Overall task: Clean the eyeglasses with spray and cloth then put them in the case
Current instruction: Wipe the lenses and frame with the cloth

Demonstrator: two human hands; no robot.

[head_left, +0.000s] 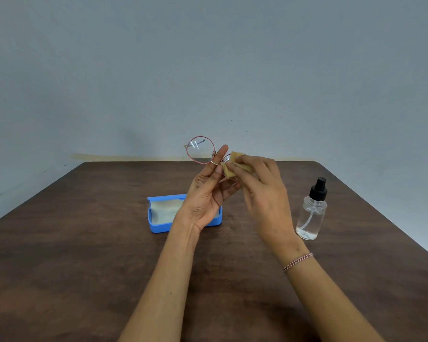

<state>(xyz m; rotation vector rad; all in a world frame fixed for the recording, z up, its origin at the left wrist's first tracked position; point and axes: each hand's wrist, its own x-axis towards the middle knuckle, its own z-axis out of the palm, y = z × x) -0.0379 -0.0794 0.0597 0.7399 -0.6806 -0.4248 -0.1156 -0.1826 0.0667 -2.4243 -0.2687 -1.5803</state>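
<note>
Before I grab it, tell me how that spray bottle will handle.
The spray bottle stands tall and narrow, so a sideways push would probably tip it. It looks mostly empty, so likely light. Its smooth clear wall may be slippery.

The open blue case (pixel 158 227) lies mid-frame on the bench (pixel 72 255), partly behind the left hand (pixel 205 196). The tall spray bottle (pixel 311 213) stands at the right, near the right hand (pixel 265 188). Bare wood runs between case and bottle. The left side and bottom of the frame are wide bare bench. Both hands are up in the air, one holding the eyeglasses (pixel 200 150), one the cloth (pixel 235 166).
</note>
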